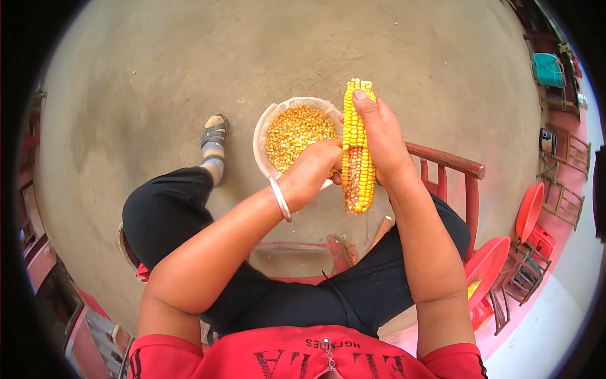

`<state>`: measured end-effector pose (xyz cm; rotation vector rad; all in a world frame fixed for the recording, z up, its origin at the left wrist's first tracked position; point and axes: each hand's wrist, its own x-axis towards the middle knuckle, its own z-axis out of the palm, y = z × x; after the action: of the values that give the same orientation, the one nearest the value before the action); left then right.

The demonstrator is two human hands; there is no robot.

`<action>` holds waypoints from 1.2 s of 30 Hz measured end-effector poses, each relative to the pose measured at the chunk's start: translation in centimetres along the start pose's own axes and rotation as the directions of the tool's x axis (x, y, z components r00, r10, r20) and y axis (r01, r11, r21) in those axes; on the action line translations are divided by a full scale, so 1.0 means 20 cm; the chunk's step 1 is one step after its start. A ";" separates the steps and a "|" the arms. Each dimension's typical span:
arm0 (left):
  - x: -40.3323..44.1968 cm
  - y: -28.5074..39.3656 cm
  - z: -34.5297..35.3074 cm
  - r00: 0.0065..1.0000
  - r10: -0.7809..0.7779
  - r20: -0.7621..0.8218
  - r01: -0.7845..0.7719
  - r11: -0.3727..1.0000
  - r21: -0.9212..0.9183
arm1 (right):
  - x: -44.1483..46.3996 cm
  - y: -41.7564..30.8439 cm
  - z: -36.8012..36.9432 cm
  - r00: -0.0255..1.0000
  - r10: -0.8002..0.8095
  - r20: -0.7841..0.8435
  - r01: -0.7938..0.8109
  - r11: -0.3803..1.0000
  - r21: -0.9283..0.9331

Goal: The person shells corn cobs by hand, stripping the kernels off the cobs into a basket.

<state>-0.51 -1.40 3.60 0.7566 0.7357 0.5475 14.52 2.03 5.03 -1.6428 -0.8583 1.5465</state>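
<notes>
A long yellow ear of corn [355,123] stands nearly upright in front of me, with several kernel rows stripped from its lower half, baring the cob. My right hand [384,136] wraps around the ear from the right, thumb pressed near its top. From the left, my left hand [310,169], with a pale bangle on its wrist, has curled fingers pressed against the middle of the ear. Its fingertips are partly hidden there. Just beyond the left hand, a white basket [260,136] holds many loose corn kernels [297,134].
A wooden chair with a red rail [445,159] stands by my right leg. Stripped cobs [381,231] lie near a low wooden frame [297,247] between my legs. Red basins [489,268] and several small chairs [571,151] line the right side. My sandalled foot [214,136] rests left of the basket.
</notes>
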 end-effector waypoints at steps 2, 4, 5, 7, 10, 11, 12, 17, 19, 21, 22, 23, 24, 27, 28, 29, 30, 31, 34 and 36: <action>0.00 0.03 0.02 0.995 -0.075 -0.065 0.076 0.997 0.009 | 0.02 0.03 -0.01 0.999 -0.049 -0.005 0.049 0.997 -0.054; -0.01 0.06 0.07 0.994 -0.054 -0.097 0.063 0.994 0.093 | 0.03 0.05 -0.02 0.998 -0.058 -0.001 0.058 0.998 -0.027; -0.01 0.06 0.08 0.991 -0.029 -0.128 0.052 0.983 0.177 | 0.03 0.06 -0.02 0.998 -0.066 0.004 0.066 0.998 -0.001; -0.01 0.02 0.04 0.995 -0.003 -0.100 0.025 0.975 0.223 | -0.01 -0.01 0.00 1.000 -0.012 0.011 0.011 0.994 0.110; 0.00 0.01 0.03 0.994 0.011 -0.107 0.012 0.977 0.215 | 0.00 -0.03 -0.02 0.997 0.059 0.039 -0.067 0.965 0.253; 0.01 0.01 0.02 0.990 -0.003 -0.140 0.026 0.986 0.162 | 0.00 -0.02 -0.02 0.996 0.078 0.051 -0.090 0.954 0.287; 0.01 0.02 0.02 0.990 -0.004 -0.140 0.027 0.987 0.161 | 0.00 -0.03 -0.02 0.996 0.079 0.051 -0.090 0.954 0.286; 0.00 0.05 0.02 0.968 -0.038 -0.247 0.016 0.996 -0.088 | -0.02 -0.06 -0.02 0.978 0.201 0.061 -0.208 0.880 0.427; 0.01 0.04 0.00 0.977 -0.003 -0.214 -0.009 0.998 -0.057 | -0.03 -0.06 -0.01 0.983 0.171 0.062 -0.182 0.885 0.428; 0.01 0.05 0.01 0.982 -0.041 -0.184 0.029 0.997 -0.070 | -0.02 -0.06 0.00 0.988 0.142 0.063 -0.155 0.889 0.430; 0.00 0.07 0.02 0.982 -0.042 -0.185 0.029 0.997 -0.071 | -0.02 -0.05 0.01 0.993 0.110 0.052 -0.122 0.895 0.429; -0.01 0.10 0.03 0.983 -0.068 -0.168 0.070 0.998 0.004 | -0.02 -0.04 0.02 0.996 0.079 0.041 -0.089 0.899 0.428; -0.01 0.12 0.04 0.984 -0.095 -0.154 0.108 0.991 0.080 | -0.02 -0.02 0.03 0.996 0.080 0.042 -0.091 0.899 0.428; -0.01 0.05 0.06 0.982 -0.045 -0.183 0.053 0.998 0.041 | -0.02 0.01 0.04 0.994 0.049 0.094 -0.084 0.904 0.420; -0.01 0.04 0.06 0.982 -0.023 -0.188 0.027 1.000 0.015 | -0.02 0.01 0.04 0.994 0.050 0.095 -0.085 0.904 0.420; -0.01 0.02 0.05 0.982 -0.024 -0.188 0.027 1.000 0.015 | -0.03 0.01 0.04 0.995 0.059 0.087 -0.089 0.909 0.407; 0.00 0.00 0.04 0.986 0.016 -0.166 -0.004 0.997 0.071 | -0.03 0.01 0.04 0.995 0.067 0.078 -0.093 0.914 0.395; 0.00 -0.01 0.03 0.989 0.055 -0.141 -0.037 0.991 0.125 | -0.03 0.01 0.04 0.995 0.068 0.077 -0.094 0.914 0.394; -0.03 0.00 0.02 0.988 0.015 -0.152 0.019 0.976 0.217 | -0.02 0.04 0.04 0.993 0.033 0.112 -0.074 0.922 0.380; -0.04 0.01 0.01 0.993 0.020 -0.118 0.010 0.970 0.244 | -0.03 0.04 0.05 0.996 0.026 0.089 -0.056 0.935 0.350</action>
<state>-0.92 -1.96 4.24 0.9609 0.9238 0.5148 13.43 1.20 4.64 -1.3516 -0.5492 1.6948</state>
